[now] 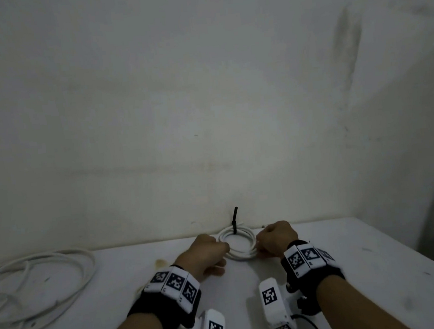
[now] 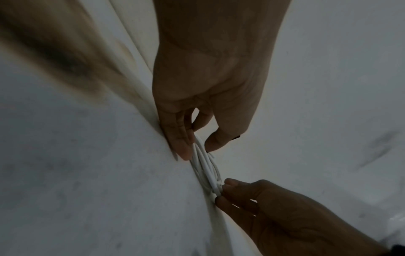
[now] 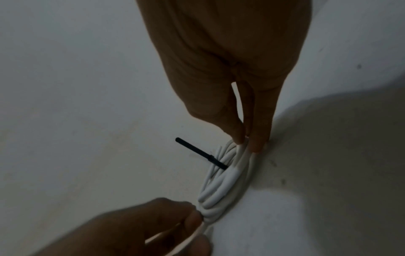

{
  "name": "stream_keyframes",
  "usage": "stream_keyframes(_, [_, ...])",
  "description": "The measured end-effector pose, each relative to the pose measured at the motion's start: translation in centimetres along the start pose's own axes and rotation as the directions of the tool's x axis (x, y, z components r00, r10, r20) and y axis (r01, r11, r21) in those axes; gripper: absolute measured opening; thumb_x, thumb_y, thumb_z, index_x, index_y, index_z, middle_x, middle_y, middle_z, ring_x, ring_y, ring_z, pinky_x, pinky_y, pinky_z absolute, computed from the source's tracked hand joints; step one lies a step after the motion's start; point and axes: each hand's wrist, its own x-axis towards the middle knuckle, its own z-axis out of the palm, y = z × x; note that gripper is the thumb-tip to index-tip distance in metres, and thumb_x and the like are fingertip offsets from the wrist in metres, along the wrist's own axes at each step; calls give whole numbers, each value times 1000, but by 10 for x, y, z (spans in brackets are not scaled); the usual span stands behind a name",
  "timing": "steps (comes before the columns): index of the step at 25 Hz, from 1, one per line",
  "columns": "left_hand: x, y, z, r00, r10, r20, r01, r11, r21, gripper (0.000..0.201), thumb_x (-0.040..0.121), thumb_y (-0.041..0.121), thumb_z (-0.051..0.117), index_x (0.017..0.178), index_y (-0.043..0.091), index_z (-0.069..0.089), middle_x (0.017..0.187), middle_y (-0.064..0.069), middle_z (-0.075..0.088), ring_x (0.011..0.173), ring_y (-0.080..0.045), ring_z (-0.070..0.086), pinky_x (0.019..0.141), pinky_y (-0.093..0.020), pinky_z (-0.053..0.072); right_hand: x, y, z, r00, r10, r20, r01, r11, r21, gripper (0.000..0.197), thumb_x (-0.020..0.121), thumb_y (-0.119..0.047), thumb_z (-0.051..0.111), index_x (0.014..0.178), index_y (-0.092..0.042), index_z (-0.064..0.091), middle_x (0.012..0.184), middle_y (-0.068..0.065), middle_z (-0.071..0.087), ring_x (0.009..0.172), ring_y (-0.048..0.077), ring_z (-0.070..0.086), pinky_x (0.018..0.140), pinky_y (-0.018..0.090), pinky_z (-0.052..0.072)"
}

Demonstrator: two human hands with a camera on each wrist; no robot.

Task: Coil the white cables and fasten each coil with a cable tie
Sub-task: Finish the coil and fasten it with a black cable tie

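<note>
A small white cable coil [image 1: 238, 244] lies flat on the white table [image 1: 351, 270] close to the wall. A black cable tie [image 1: 234, 220] is fastened round its far side, its tail sticking up. My left hand [image 1: 210, 251] pinches the coil's left side between thumb and fingers [image 2: 183, 149]. My right hand [image 1: 276, 239] pinches the right side, fingertips [image 3: 255, 145] on the strands. In the right wrist view the coil [image 3: 223, 183] and the tie [image 3: 200, 153] show between both hands. In the left wrist view the coil [image 2: 207, 167] runs edge-on from one hand to the other.
A loose, uncoiled white cable [image 1: 34, 282] sprawls in wide loops over the table's left part. A small yellowish stain [image 1: 161, 263] marks the table near my left wrist. The pale wall [image 1: 206, 112] rises right behind the coil.
</note>
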Motion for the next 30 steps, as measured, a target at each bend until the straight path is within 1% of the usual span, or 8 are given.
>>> stream_keyframes(3, [5, -2, 0, 1000, 1, -8, -1, 1000, 14, 14, 92, 9, 60, 102, -1, 57, 82, -15, 55, 63, -20, 57, 48, -24, 52, -24, -11, -8, 1000, -26, 7, 26, 1000, -1, 14, 75, -9, 63, 73, -3, 75, 74, 20, 73, 75, 39, 72, 73, 49, 62])
stream_keyframes(7, [-7, -4, -12, 999, 28, -24, -28, 999, -20, 45, 94, 15, 59, 136, 5, 46, 102, -14, 63, 73, -21, 64, 49, -26, 52, -65, -32, -24, 998, -28, 48, 30, 999, -35, 8, 87, -6, 64, 85, -4, 72, 83, 17, 72, 76, 38, 73, 70, 46, 63])
stream_keyframes(11, [-40, 2, -37, 998, 46, -52, -45, 999, 21, 25, 96, 15, 54, 120, 9, 58, 113, -11, 62, 79, -19, 66, 63, -31, 58, -103, -62, -38, 979, -92, 182, 125, 975, -181, 5, 82, -12, 74, 82, -11, 69, 82, 9, 66, 81, 26, 65, 73, 36, 61])
stream_keyframes(14, [-77, 10, -64, 994, 83, -64, -78, 993, 83, 22, 97, 22, 57, 114, 9, 61, 113, -7, 63, 83, -18, 67, 62, -28, 56, -133, -90, -43, 947, -179, 268, 248, 935, -254, 11, 85, -19, 74, 90, -10, 72, 79, 4, 65, 75, 19, 60, 58, 22, 53])
stream_keyframes(16, [-100, 12, -86, 992, 100, -78, -93, 991, 92, 25, 95, 26, 62, 114, 9, 63, 112, -6, 65, 84, -18, 68, 61, -27, 55, -158, -108, -40, 921, -221, 322, 314, 909, -274, 12, 85, -22, 75, 90, -10, 72, 83, 7, 68, 72, 19, 62, 53, 20, 51])
stream_keyframes(22, [-192, -8, -161, 970, 90, -225, -75, 994, 73, 22, 92, 25, 65, 109, 12, 66, 108, -4, 68, 81, -17, 68, 58, -26, 54, -250, -166, 6, 782, -347, 517, 533, 804, -266, 13, 84, -27, 76, 85, -14, 74, 81, 6, 71, 68, 17, 61, 60, 30, 54])
stream_keyframes(26, [-242, -32, -205, 953, 63, -295, -22, 990, 139, 22, 93, 25, 64, 111, 12, 65, 108, -3, 68, 82, -16, 69, 56, -25, 54, -307, -194, 52, 685, -409, 603, 639, 734, -228, 15, 85, -25, 75, 90, -11, 74, 75, 1, 66, 63, 12, 58, 52, 22, 49])
stream_keyframes(30, [-293, -67, -270, 919, 101, -382, 14, 958, 288, 21, 95, 25, 61, 106, 9, 68, 98, -4, 68, 70, -13, 66, 54, -23, 53, -370, -222, 112, 525, -417, 742, 789, 566, -239, 18, 88, -30, 74, 94, -13, 73, 77, -4, 62, 63, 9, 54, 53, 20, 43])
